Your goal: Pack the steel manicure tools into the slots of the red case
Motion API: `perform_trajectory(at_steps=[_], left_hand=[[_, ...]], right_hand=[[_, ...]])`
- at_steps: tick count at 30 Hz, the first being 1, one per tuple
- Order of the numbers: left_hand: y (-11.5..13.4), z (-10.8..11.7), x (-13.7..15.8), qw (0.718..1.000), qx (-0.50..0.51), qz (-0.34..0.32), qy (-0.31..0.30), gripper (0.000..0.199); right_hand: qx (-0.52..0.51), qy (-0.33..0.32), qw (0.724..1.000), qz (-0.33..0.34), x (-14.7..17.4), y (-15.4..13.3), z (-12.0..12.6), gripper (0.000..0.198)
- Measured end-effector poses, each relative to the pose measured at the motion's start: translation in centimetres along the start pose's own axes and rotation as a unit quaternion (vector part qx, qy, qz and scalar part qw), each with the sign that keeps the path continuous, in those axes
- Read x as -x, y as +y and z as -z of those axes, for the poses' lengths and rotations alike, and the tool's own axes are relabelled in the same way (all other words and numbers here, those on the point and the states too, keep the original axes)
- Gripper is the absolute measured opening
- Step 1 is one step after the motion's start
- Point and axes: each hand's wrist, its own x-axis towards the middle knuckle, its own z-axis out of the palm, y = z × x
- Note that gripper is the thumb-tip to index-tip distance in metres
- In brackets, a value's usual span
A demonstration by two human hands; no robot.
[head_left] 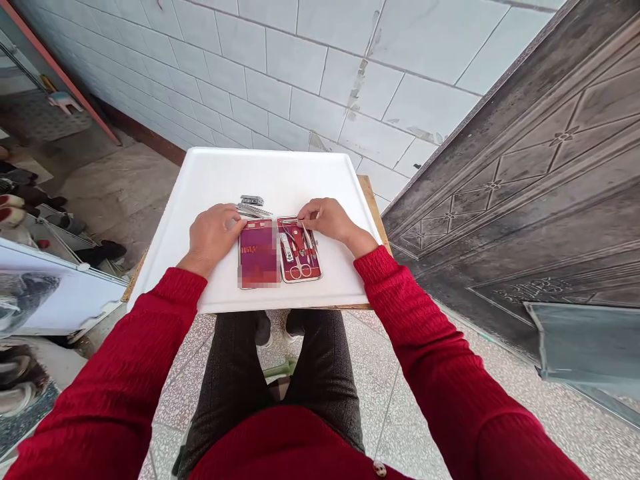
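Observation:
An opened manicure case [259,250] lies flat on a white tray [210,180]; part of its left half is blurred out. In its red right half sit small scissors [301,271], a nail clipper [287,248] and other slim metal tools. My left hand [215,230] rests on the tray, thumb stretched against the case's upper left edge, index finger apart from it. Beside that index finger lie thin metal tools [253,211] and a nail clipper [251,199]. At the case's upper right edge, my right hand [326,219] has thumb and fingers pinched together above a slim tool; what they grip is hidden.
The tray stands on a wooden surface [373,203] against a tiled wall [300,73]. A dark patterned metal door [500,180] is close on the right. Left of the tray stands a white panel [45,287], with clutter behind it. My legs [320,373] are below the tray's front edge.

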Motion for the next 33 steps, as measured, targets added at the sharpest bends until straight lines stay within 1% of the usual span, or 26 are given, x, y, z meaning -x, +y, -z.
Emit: perform_trajectory(at_steps=[2, 6, 8, 11, 14, 17, 21, 24, 27, 30, 33], left_hand=[[0.1, 0.0, 0.0, 0.999, 0.015, -0.028, -0.007, 0.021], [0.2, 0.0, -0.1, 0.991, 0.059, -0.11, -0.049, 0.027], [0.1, 0.0, -0.2, 0.987, 0.069, -0.131, -0.059, 0.03], [-0.1, -0.1, -0.2, 0.984, 0.072, -0.151, -0.054, 0.035], [-0.1, 0.0, -0.1, 0.985, 0.074, -0.148, -0.05, 0.037], [-0.1, 0.1, 0.0, 0.985, 0.074, -0.143, -0.055, 0.038], [0.0, 0.0, -0.1, 0.987, 0.062, -0.139, -0.052, 0.037], [0.0, -0.2, -0.1, 0.988, 0.053, -0.139, -0.047, 0.037], [-0.1, -0.3, -0.1, 0.988, 0.048, -0.139, -0.043, 0.038], [-0.1, -0.3, -0.1, 0.989, 0.048, -0.135, -0.043, 0.038], [-0.1, -0.4, -0.2, 0.989, 0.053, -0.13, -0.047, 0.038]], right_hand=[[0.036, -0.004, 0.999, 0.016, 0.0, -0.3, -0.1, 0.005], [0.111, -0.018, 0.992, 0.061, 0.3, -0.9, 0.2, 0.008], [0.147, -0.021, 0.986, 0.072, 0.5, -1.3, 0.3, 0.011], [0.191, -0.018, 0.978, 0.076, 0.9, -1.7, 0.4, 0.013], [0.2, -0.011, 0.977, 0.069, 1.2, -1.7, 1.0, 0.011], [0.194, 0.008, 0.98, 0.053, 1.5, -1.1, 2.1, 0.01], [0.18, 0.073, 0.981, 0.017, 1.4, 0.5, 3.3, 0.011], [0.175, 0.116, 0.977, -0.023, 1.0, 1.5, 3.1, 0.017], [0.181, 0.129, 0.974, -0.047, 0.6, 1.8, 2.3, 0.016], [0.175, 0.149, 0.972, -0.055, 0.6, 1.4, 1.8, 0.011], [0.155, 0.162, 0.973, -0.051, 0.9, 0.5, 1.6, 0.013]])
